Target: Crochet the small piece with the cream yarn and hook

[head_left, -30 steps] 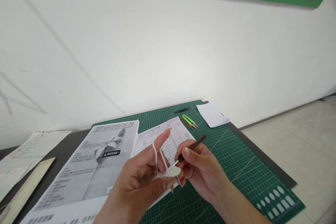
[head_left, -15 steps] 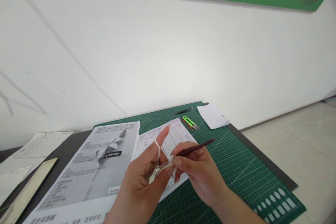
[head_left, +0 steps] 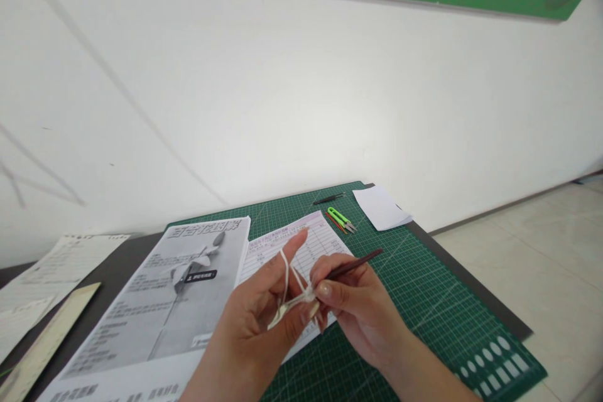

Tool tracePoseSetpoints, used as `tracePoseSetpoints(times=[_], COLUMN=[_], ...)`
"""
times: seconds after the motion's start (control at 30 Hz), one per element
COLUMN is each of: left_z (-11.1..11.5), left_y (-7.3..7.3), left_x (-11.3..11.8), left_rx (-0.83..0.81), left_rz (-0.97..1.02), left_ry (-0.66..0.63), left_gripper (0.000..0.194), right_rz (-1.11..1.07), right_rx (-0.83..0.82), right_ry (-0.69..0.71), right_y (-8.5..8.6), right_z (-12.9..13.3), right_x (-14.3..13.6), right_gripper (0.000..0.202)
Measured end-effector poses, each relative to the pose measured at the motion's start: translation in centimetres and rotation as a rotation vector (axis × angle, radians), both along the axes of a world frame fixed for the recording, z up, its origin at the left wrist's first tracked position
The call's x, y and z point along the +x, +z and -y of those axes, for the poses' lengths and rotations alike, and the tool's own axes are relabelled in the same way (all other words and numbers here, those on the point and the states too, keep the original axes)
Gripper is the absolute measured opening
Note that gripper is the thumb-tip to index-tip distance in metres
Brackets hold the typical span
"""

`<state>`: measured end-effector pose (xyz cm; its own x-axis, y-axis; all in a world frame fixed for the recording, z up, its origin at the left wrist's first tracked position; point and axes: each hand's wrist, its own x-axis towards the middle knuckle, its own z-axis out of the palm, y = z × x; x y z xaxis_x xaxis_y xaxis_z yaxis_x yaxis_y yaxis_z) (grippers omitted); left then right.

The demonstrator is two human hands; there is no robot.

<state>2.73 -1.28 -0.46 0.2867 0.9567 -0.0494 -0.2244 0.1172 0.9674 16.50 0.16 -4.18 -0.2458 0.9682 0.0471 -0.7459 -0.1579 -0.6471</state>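
Note:
My left hand [head_left: 264, 311] pinches a small piece of white crochet work [head_left: 308, 294] between thumb and fingers. White yarn [head_left: 285, 270] loops over its raised index finger and runs down to the piece. My right hand [head_left: 353, 295] grips a dark brown crochet hook [head_left: 354, 265] like a pen, its handle end pointing up to the right. The hook's tip meets the white work and is hidden by the fingers. Both hands are close together above a printed table sheet [head_left: 325, 239].
A green cutting mat [head_left: 414, 282] covers much of the dark table. On it lie green thread snips [head_left: 339, 217], black tweezers [head_left: 328, 199] and white paper [head_left: 382, 208]. To the left are a printed pattern sheet [head_left: 155, 301], a ruler [head_left: 56, 336] and handwritten pages [head_left: 70, 264]. A white wall stands behind.
Both hands stay together over the sheet. The hook handle has shifted slightly left and tilts a little differently, and my left hand's index finger has moved slightly right.

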Motion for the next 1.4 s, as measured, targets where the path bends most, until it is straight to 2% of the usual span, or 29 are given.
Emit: tracePoseSetpoints(times=[0.13, 0.33, 0.47, 0.6, 0.73, 0.9, 1.03, 1.27, 1.4], left_z=[0.0, -0.1, -0.2, 0.0, 0.1, -0.3, -0.7, -1.0, -0.9], left_y=[0.1, 0.0, 0.0, 0.3, 0.3, -0.1, -0.3, -0.2, -0.7], left_x=[-0.1, -0.4, -0.3, -0.1, 0.1, -0.2, -0.9, -1.5, -1.8], left_rx=[0.034, 0.043, 0.037, -0.025, -0.009, 0.035, 0.061, -0.004, 0.107], left_rz=[-0.046, -0.081, -0.037, -0.012, 0.007, -0.003, -0.035, -0.033, -0.088], left_ry=[0.045, 0.042, 0.018, 0.045, 0.063, 0.082, -0.001, -0.069, -0.056], left_gripper=[0.051, 0.048, 0.045, 0.046, 0.048, 0.048, 0.046, 0.043, 0.037], right_rz=[-0.034, -0.070, -0.115, -0.169, -0.197, -0.195, -0.164, -0.172, -0.197], right_rx=[-0.033, -0.060, -0.097, -0.173, -0.208, -0.164, -0.119, -0.077, -0.062], right_ry=[0.018, 0.096, 0.137, 0.182, 0.205, 0.159, 0.114, 0.136, 0.147], right_y=[0.0, 0.0, -0.2, -0.6, -0.9, -0.5, -0.2, -0.4, -0.4], right_z=[0.1, 0.0, 0.0, 0.0, 0.1, 0.1, 0.1, 0.2, 0.2], right_x=[0.1, 0.2, 0.1, 0.0, -0.1, 0.0, 0.1, 0.2, 0.1], right_gripper=[0.016, 0.015, 0.016, 0.016, 0.017, 0.014, 0.012, 0.013, 0.012])
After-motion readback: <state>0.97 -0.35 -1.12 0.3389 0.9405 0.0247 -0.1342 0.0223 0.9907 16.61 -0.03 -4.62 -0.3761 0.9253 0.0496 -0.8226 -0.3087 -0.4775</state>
